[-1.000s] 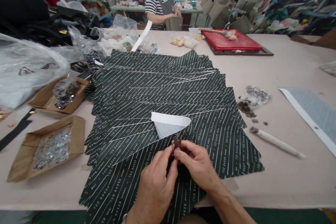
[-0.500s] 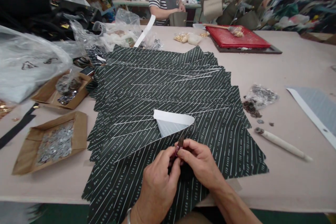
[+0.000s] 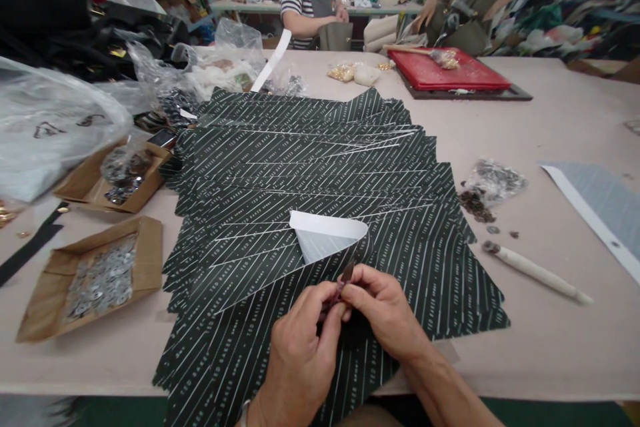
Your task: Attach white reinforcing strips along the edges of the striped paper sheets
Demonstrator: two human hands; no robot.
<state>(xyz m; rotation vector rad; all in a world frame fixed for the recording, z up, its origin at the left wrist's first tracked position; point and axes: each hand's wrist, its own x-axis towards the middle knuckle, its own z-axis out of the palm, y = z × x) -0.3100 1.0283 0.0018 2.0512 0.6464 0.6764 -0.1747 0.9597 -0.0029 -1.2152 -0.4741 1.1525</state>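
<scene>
A fanned stack of dark green sheets with white diagonal stripes (image 3: 320, 167) covers the middle of the table. The top sheet's corner is folded over, showing its white underside (image 3: 325, 237). Just below that fold, my left hand (image 3: 300, 353) and my right hand (image 3: 385, 310) meet, both pinched on a small dark metal fastener (image 3: 345, 275) that sticks up between the fingertips. Both hands rest over the top sheet near the table's front edge.
Two open cardboard boxes of small metal parts (image 3: 97, 273) (image 3: 123, 177) sit at the left, with plastic bags behind. A white-handled tool (image 3: 537, 271) and a pile of dark fasteners (image 3: 487, 190) lie at the right. A red tray (image 3: 447, 71) stands far back. Other people work beyond the table.
My hands stay together on the fastener, shifting slightly right and lower; the piece tilts a little. A person at the back right has put down tan pieces.
</scene>
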